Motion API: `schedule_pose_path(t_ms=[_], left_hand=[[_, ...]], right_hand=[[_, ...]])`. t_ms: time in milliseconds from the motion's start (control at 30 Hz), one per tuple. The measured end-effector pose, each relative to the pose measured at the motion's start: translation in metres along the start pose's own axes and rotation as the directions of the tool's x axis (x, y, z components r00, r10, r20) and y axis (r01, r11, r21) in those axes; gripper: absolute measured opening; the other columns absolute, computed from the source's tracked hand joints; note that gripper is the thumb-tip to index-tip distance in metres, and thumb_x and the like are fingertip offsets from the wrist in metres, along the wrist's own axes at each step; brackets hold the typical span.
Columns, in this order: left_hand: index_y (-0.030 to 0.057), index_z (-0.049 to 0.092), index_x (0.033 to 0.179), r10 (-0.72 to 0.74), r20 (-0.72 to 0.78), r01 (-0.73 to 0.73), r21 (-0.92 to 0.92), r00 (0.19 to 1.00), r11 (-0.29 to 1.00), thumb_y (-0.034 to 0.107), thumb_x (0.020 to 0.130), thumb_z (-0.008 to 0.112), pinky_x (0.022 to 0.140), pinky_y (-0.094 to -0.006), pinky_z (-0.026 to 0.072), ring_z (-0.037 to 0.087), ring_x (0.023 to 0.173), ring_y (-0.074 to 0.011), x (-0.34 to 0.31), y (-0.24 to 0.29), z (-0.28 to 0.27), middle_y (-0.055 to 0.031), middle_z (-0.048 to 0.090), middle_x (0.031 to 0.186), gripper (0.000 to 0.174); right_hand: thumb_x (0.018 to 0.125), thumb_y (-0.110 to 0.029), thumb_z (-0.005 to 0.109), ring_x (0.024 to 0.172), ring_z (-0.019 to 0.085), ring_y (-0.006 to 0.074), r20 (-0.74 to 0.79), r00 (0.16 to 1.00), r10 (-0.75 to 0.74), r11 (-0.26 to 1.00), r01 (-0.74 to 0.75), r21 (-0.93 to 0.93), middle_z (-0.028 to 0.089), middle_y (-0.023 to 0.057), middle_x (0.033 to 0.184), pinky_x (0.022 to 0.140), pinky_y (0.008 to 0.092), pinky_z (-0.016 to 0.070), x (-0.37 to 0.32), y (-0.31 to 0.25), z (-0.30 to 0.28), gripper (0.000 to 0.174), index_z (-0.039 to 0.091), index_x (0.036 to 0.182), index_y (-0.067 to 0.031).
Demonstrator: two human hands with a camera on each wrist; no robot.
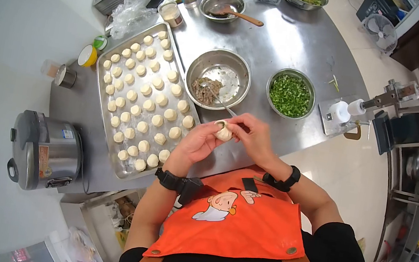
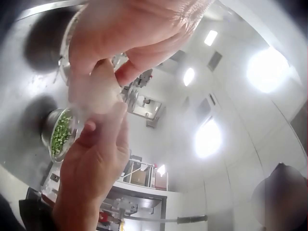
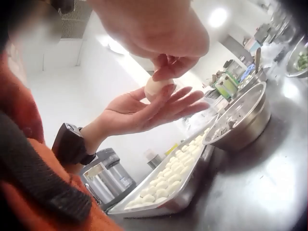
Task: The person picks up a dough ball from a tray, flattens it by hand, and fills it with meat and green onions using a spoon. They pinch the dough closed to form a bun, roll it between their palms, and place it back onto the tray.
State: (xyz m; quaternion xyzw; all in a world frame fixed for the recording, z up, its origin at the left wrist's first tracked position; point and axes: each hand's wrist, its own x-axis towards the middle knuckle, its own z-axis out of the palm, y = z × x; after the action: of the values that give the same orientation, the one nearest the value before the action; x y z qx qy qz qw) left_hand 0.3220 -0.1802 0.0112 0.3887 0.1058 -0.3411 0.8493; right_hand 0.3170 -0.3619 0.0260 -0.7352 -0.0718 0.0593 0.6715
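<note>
A partly closed dough bun (image 1: 224,132) is held between both hands above the table's near edge, a dark filling showing at its top opening. My left hand (image 1: 198,143) cradles it from the side, thumb against the dough; in the right wrist view several fingers of the left hand (image 3: 144,110) stretch out beneath the bun (image 3: 156,88). With thumb and fingertips, my right hand (image 1: 256,138) pinches the dough's upper edge. Just beyond the hands is a steel bowl (image 1: 243,90) of minced filling with a spoon (image 1: 223,105) in it.
A large tray (image 1: 129,172) with rows of dough pieces lies left of the bowl. Chopped greens fill a bowl (image 1: 290,93) at the right. A rice cooker (image 1: 47,152) stands far left. At the back are a bowl with a wooden spatula (image 1: 246,18) and a glass jar (image 1: 170,13).
</note>
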Motion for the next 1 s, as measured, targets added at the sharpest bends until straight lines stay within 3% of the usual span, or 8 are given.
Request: schedule_pose_path(t_ms=[100,233,333,433,667,733,900,1000], left_hand=[[-0.0068,0.046,0.128,0.018,-0.056,-0.018,0.002,0.998,1.000,0.008,0.094,0.045,0.097,-0.0315,0.0461,0.056,0.114,-0.0239,-0.007,0.003,-0.016,-0.0151,0.056,0.124,0.037],[-0.0066,0.043,0.130,0.022,-0.165,-0.022,-0.001,0.986,1.000,0.006,0.094,0.046,0.096,-0.0361,0.0483,0.056,0.116,-0.0278,-0.036,0.015,-0.040,-0.0164,0.055,0.126,0.038],[-0.0043,0.041,0.132,0.024,-0.164,-0.038,-0.080,0.986,0.996,0.008,0.094,0.048,0.096,-0.0435,0.0494,0.056,0.115,-0.0311,-0.042,0.019,-0.061,-0.0161,0.055,0.125,0.041],[-0.0054,0.038,0.133,0.034,-0.127,-0.051,-0.135,0.991,0.989,0.008,0.094,0.048,0.095,-0.0441,0.0499,0.057,0.113,-0.0323,-0.037,0.025,-0.074,-0.0186,0.054,0.124,0.042],[-0.0084,0.025,0.138,0.286,-0.312,-0.210,0.255,0.906,0.944,0.003,0.092,0.049,0.089,-0.0353,0.0526,0.060,0.108,-0.0296,-0.006,0.045,-0.098,-0.0204,0.054,0.120,0.053],[-0.0107,0.037,0.131,0.298,-0.325,-0.208,0.284,0.898,0.936,0.003,0.090,0.053,0.085,-0.0306,0.0519,0.062,0.102,-0.0241,0.004,0.049,-0.098,-0.0166,0.057,0.115,0.046],[-0.0075,0.054,0.117,0.262,-0.357,-0.155,0.301,0.897,0.941,0.004,0.090,0.054,0.081,-0.0283,0.0506,0.062,0.092,-0.0182,0.030,0.053,-0.111,-0.0115,0.061,0.108,0.030],[-0.0052,0.056,0.116,0.369,-0.211,-0.176,0.602,0.905,0.778,0.006,0.090,0.054,0.080,-0.0284,0.0505,0.062,0.093,-0.0174,0.031,0.056,-0.119,-0.0098,0.063,0.106,0.028]], right_hand=[[0.089,-0.024,0.059,0.062,0.063,0.0266,-0.036,0.867,-0.498,0.718,0.388,-0.578,0.063,0.0139,0.084,0.059,0.0397,0.0515,0.028,0.014,-0.008,0.022,0.064,0.093,-0.0028],[0.090,-0.025,0.052,0.064,0.064,0.0324,0.217,0.972,-0.092,0.423,0.235,-0.875,0.063,0.0145,0.073,0.057,0.0429,0.0511,0.058,0.039,0.001,0.020,0.057,0.090,-0.0045],[0.087,-0.017,0.051,0.061,0.064,0.0316,0.183,0.983,0.007,0.352,0.168,-0.921,0.063,0.0122,0.070,0.053,0.0422,0.0498,0.060,0.057,0.023,0.013,0.056,0.090,-0.0046],[0.083,-0.011,0.050,0.060,0.065,0.0306,0.235,0.964,-0.122,0.258,0.260,-0.931,0.064,0.0120,0.067,0.050,0.0413,0.0491,0.072,0.060,0.031,0.011,0.056,0.090,-0.0055],[0.083,-0.012,0.051,0.063,0.064,0.0334,0.282,0.959,-0.020,0.340,0.272,-0.900,0.064,0.0140,0.070,0.053,0.0435,0.0492,0.064,0.024,0.024,0.016,0.058,0.097,-0.0078],[0.084,-0.012,0.050,0.064,0.064,0.0345,0.271,0.961,0.048,0.341,0.239,-0.909,0.064,0.0150,0.070,0.054,0.0436,0.0491,0.062,0.027,0.034,0.017,0.060,0.097,-0.0074],[0.086,-0.015,0.047,0.071,0.063,0.0397,0.199,0.976,0.083,0.671,0.093,-0.736,0.062,0.0243,0.074,0.060,0.0501,0.0485,0.071,0.046,0.037,0.023,0.063,0.095,-0.0026],[0.086,-0.016,0.047,0.063,0.062,0.0347,0.201,0.944,0.261,0.845,-0.123,-0.520,0.061,0.0219,0.069,0.055,0.0467,0.0477,0.082,0.042,0.031,0.026,0.065,0.098,-0.0007]])
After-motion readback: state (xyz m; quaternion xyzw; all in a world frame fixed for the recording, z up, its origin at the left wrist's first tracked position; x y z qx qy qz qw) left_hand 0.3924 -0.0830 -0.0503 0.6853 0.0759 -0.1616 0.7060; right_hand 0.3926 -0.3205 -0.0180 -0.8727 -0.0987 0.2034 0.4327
